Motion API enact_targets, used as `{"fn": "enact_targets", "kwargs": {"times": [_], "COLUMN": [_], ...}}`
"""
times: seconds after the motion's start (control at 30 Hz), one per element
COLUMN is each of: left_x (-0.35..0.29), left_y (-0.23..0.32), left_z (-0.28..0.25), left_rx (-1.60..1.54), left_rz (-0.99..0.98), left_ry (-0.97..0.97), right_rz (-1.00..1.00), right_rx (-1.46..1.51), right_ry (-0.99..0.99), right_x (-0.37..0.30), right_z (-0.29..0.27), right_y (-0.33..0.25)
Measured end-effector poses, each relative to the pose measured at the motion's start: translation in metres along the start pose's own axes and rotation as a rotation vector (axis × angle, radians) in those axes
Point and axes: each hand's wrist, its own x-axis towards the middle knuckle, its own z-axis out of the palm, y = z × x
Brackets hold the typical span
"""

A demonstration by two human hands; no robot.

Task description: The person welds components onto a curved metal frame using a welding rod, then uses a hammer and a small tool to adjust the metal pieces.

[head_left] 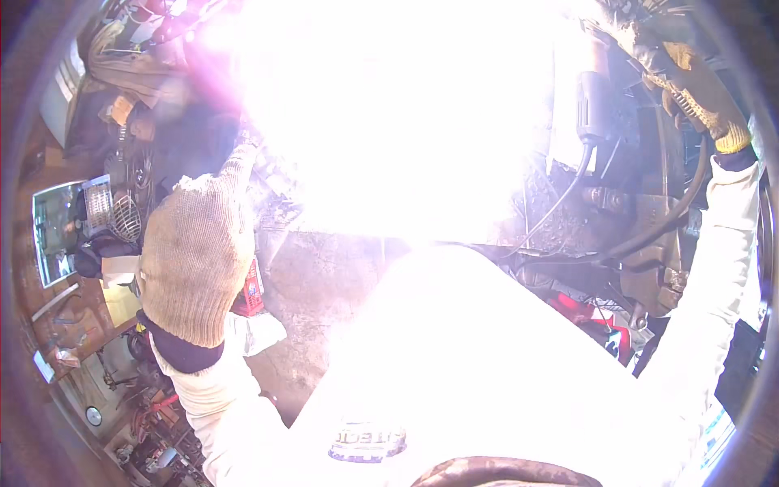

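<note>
Our gloved left hand (197, 260) and right hand (699, 91) (grips we cannot tell) flank white glare (389, 122) hiding what work is done or left.

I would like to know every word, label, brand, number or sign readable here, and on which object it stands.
White shirt: dark-edged chest lettering, partly washed out by glare; wording not copied here.
Red item: pale markings, too small to read.
Round white dial: any figures are too small to read.

Left hand (197, 253), right hand (704, 93) gloved — white glare (398, 122) between.
</note>
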Motion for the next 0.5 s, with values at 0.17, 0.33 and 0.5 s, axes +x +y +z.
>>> {"fn": "enact_targets", "kwargs": {"times": [0.17,0.33,0.5], "left_x": [-0.018,-0.001,-0.012], "left_y": [-0.005,-0.012,-0.019], "left_z": [0.005,0.034,0.034], "left_rx": [0.265,0.365,0.551], "left_rz": [0.132,0.192,0.237], "left_ry": [0.338,0.474,0.558], "right_rz": [-0.033,0.006,-0.018], "right_rx": [0.003,-0.019,-0.01], "right_ry": [-0.015,-0.004,-0.016], "right_x": [0.0,-0.003,-0.003], "right_z": [-0.003,-0.005,-0.004], "right_y": [-0.008,0.001,0.006]}}
